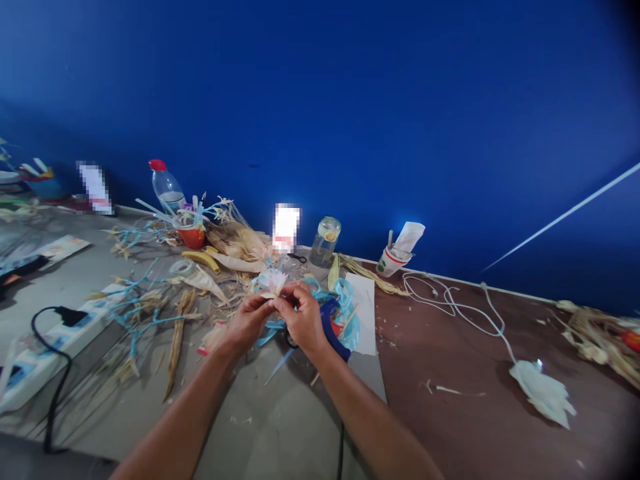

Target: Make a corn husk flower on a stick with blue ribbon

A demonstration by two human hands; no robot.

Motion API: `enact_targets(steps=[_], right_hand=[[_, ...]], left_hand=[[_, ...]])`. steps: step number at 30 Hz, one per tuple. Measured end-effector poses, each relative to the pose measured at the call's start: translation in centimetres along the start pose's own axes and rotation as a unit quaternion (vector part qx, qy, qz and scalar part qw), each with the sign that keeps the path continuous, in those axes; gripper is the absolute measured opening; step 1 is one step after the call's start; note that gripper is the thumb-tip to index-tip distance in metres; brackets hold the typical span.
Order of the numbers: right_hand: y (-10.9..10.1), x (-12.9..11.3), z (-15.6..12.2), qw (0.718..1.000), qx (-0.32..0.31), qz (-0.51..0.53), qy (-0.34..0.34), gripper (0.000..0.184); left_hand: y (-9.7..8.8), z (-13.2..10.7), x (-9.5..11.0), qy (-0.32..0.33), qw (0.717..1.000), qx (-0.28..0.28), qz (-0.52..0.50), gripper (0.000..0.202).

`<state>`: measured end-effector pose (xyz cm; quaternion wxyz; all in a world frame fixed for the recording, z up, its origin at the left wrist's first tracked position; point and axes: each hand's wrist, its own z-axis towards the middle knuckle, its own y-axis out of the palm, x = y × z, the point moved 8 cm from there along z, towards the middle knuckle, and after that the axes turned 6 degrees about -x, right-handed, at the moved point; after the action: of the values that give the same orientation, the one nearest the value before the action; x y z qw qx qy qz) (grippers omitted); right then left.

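Observation:
Between my two hands is a pale, whitish flower that looks made of thin dry husk, its petals pointing up and away from me. My left hand pinches its base from the left with thumb and fingertips. From the other side my right hand pinches the same base, and the two thumbs nearly meet. Light blue ribbon lies in loops behind and beside my right hand. Close to that wrist is a dark blue curved object, partly covered by the arm. Scissors seem to lie under the hands, mostly hidden.
Left of my hands lie blue-wrapped twigs, dry husks, a tape roll and a white power strip. Behind stand a red cup, a plastic bottle, a glass jar and a paper cup. A white cable runs right.

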<state>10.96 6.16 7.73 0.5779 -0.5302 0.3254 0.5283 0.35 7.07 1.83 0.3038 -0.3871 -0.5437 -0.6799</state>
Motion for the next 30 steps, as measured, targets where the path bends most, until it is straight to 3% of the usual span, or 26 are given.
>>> enact_targets(steps=[3,7,9,13,18,25,30], right_hand=[[0.3,0.4,0.3,0.993,-0.053,0.101,0.011,0.011],[0.1,1.4,0.7,0.952,-0.09,0.285,0.069,0.02],[-0.3,1.3,0.9,0.94,-0.101,0.319,0.069,0.025],[-1.2,1.5,1.1,0.944,-0.101,0.301,0.094,0.035],[-1.4,1.8,0.9,0.938,-0.117,0.297,0.133,0.031],[-1.4,2.1,0.7,0.933,-0.126,0.293,0.169,0.027],[-1.6,2.5,0.6,0.932,-0.117,0.286,0.188,0.026]], left_hand=[[-0.5,0.0,0.1,0.023,1.0,-0.007,0.016,0.013],[-0.5,0.0,0.2,0.019,0.998,0.005,0.058,0.017],[0.0,-0.1,0.3,0.012,0.997,-0.004,0.076,0.019],[0.9,-0.1,0.8,0.033,0.992,-0.029,0.114,0.02],[0.5,-0.3,0.5,0.021,0.99,-0.025,0.137,0.018],[0.0,-0.7,-0.9,-0.011,0.997,-0.025,0.07,0.02],[0.0,-0.8,-0.8,-0.02,0.995,-0.02,0.092,0.021]])
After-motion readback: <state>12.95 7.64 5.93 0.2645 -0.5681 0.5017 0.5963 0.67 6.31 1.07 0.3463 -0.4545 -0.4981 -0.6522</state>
